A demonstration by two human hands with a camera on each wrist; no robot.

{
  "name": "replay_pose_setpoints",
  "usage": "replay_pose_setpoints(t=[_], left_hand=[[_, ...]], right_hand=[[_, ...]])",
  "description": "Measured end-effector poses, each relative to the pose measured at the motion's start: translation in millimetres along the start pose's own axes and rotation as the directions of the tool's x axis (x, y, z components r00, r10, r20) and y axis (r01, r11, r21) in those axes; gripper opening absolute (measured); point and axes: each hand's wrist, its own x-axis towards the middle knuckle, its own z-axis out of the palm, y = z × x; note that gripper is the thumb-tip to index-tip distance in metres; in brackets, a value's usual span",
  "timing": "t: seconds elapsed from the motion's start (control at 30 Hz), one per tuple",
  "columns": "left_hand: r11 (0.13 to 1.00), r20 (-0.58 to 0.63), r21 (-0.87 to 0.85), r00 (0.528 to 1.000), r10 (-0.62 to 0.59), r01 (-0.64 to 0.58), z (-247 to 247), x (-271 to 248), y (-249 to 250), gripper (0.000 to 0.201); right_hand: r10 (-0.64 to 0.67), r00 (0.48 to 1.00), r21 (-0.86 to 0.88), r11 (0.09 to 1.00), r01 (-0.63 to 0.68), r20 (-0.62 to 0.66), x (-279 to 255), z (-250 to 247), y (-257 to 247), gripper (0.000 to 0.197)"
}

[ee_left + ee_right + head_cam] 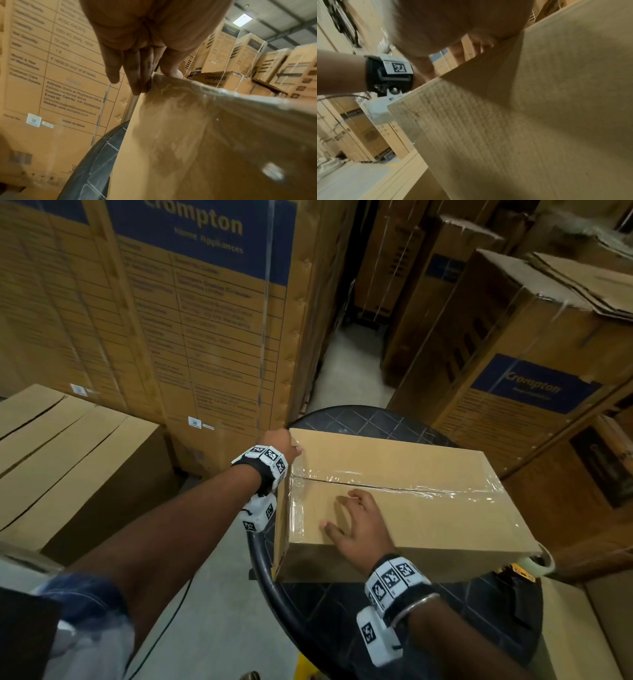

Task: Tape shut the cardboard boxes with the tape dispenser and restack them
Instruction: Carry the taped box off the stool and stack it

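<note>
A plain cardboard box (394, 453) lies on a round black table (359, 419), with clear tape along its top seam and down its left end. My left hand (284, 443) grips the box's far left corner. In the left wrist view its thumb sits on the top edge and its fingers (137, 67) run down the end face of the box (205, 135). My right hand (359, 525) rests with spread fingers on the top near the front left edge, over the box (522, 121). The tape dispenser (537, 566) lies on the table at the box's front right corner, partly hidden.
A second brown box (68, 457) stands low on the left. Tall printed cartons (171, 302) rise close behind the table, and more cartons (513, 371) crowd the right. A strip of grey floor (342, 371) runs between them.
</note>
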Motion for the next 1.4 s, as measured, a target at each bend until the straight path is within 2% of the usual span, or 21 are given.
replay_pose_setpoints(t=[0.1, 0.17, 0.2, 0.27, 0.33, 0.43, 0.6, 0.67, 0.83, 1.03, 1.1, 1.23, 1.3, 1.4], left_hand=[[1.0, -0.043, -0.007, 0.999, 0.03, -0.03, 3.8, -0.1, 3.2, 0.056], [0.993, -0.074, -0.011, 0.99, 0.119, -0.12, 2.5, 3.0, 6.6, 0.074], [0.986, -0.053, 0.023, 0.985, 0.167, -0.166, 1.5, 5.9, 8.4, 0.076], [0.966, 0.026, 0.104, 0.972, 0.236, -0.237, -1.2, 8.2, 14.4, 0.061], [0.952, 0.068, 0.155, 0.965, 0.255, -0.262, -4.8, 6.9, 12.9, 0.048], [0.945, 0.069, 0.173, 0.961, 0.269, -0.277, -8.1, 4.7, 9.6, 0.047], [0.963, 0.026, 0.127, 0.972, 0.235, -0.237, -11.5, -11.7, -1.2, 0.053], [0.96, 0.005, 0.162, 0.973, 0.231, -0.229, -12.5, -22.6, -9.7, 0.059], [0.959, -0.029, 0.255, 0.991, 0.132, -0.12, -15.5, -54.2, -20.6, 0.064], [0.952, -0.101, 0.304, 0.993, 0.061, -0.027, 5.1, -102.7, -22.3, 0.071], [0.955, -0.152, 0.295, 0.987, 0.055, -0.008, 17.3, -122.3, -19.8, 0.073], [0.952, -0.177, 0.3, 0.984, -0.015, 0.068, 27.5, -154.6, -6.7, 0.077], [0.945, -0.179, 0.316, 0.983, -0.03, 0.087, 32.1, -172.2, 2.1, 0.076], [0.951, -0.188, 0.294, 0.981, -0.042, 0.097, 47.6, -201.8, 14.3, 0.076]], right_hand=[[0.082, 0.988, 0.037, 0.996, -0.077, -0.134, -13.2, 1.1, 10.5, 0.057], [0.136, 0.98, 0.032, 0.991, -0.132, -0.149, -17.9, 2.5, 17.8, 0.06], [0.149, 0.98, 0.043, 0.989, -0.144, -0.134, -18.9, 3.1, 20.3, 0.062], [0.154, 0.983, 0.073, 0.986, -0.147, -0.098, -19.3, 2.3, 24.5, 0.065], [0.143, 0.987, 0.098, 0.986, -0.136, -0.075, -16.5, 2.3, 25.1, 0.067], [0.14, 0.988, 0.116, 0.984, -0.132, -0.07, -14.8, 1.2, 28.9, 0.06], [0.108, 0.992, 0.057, 0.993, -0.104, -0.071, -18.1, 0.6, 34.3, 0.058], [0.1, 0.993, 0.055, 0.994, -0.097, -0.057, -17.5, -3.3, 35.7, 0.057], [0.053, 0.999, 0.012, 0.999, -0.053, 0.005, -11.6, -19.1, 46.4, 0.057], [0.028, 0.999, 0.002, 1.0, -0.028, 0.041, -18.5, -46.2, 65.6, 0.053], [0.031, 0.996, -0.013, 0.999, -0.03, 0.083, -34.1, -47.1, 63.1, 0.063], [-0.019, 0.97, -0.135, 0.989, 0.054, 0.243, -74.7, -36.1, 67.0, 0.108], [-0.029, 0.964, -0.153, 0.986, 0.072, 0.266, -85.2, -39.3, 80.0, 0.115], [-0.046, 0.954, -0.136, 0.987, 0.09, 0.295, -92.2, -59.6, 104.1, 0.113]])
